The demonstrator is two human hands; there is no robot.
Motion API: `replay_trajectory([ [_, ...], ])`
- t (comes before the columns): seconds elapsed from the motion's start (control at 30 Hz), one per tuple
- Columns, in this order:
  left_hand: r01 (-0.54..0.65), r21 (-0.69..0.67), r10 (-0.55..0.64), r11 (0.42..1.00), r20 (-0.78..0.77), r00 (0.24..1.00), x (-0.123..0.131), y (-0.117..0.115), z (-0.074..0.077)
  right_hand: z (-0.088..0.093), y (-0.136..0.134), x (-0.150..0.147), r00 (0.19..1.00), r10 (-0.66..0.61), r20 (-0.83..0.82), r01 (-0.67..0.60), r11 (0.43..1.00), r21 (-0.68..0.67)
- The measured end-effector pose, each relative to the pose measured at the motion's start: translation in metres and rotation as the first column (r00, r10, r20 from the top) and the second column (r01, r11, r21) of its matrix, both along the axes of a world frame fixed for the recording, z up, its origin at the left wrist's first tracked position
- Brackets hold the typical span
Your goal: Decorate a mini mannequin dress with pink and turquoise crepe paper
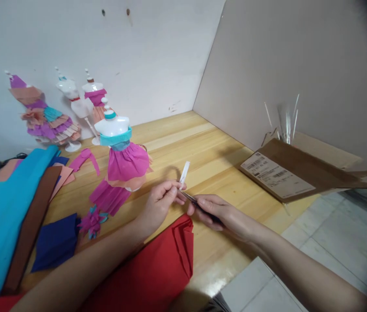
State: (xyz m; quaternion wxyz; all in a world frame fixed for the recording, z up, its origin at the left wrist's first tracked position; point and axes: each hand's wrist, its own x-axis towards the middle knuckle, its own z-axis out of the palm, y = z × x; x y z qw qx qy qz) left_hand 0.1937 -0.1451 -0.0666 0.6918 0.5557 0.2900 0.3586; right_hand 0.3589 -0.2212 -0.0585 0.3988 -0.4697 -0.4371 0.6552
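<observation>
Between the thumb and fingers of my left hand (162,201) is a narrow white strip (185,172), its free end pointing up. My right hand (221,212) grips tweezers (204,207), dark with a slim metal tip; the tip meets the strip at my left fingers. Just left of my hands stands a small white mannequin (115,127) dressed in a turquoise band and a magenta gathered skirt (128,160) with a peach layer beneath. Folded red paper (151,264) lies under my left forearm. Beside the mannequin's base are pleated magenta paper (110,197) and a magenta-and-blue paper flower (92,221).
More dressed mannequins (68,89) stand against the back wall. Turquoise paper (11,212), brown paper (35,221) and a navy piece (56,242) lie at left. A cardboard box (287,173) holding clear sticks (287,125) sits at the table's right edge.
</observation>
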Motion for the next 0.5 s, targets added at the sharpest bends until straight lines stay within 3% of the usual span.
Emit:
replay_trajectory([
  [0.5, 0.053, -0.027, -0.053, 0.998, 0.011, 0.999, -0.0012, -0.0022, -0.0004, 0.0067, 0.0049, 0.0045, 0.999, 0.035, -0.029, -0.036, 0.998, -0.046],
])
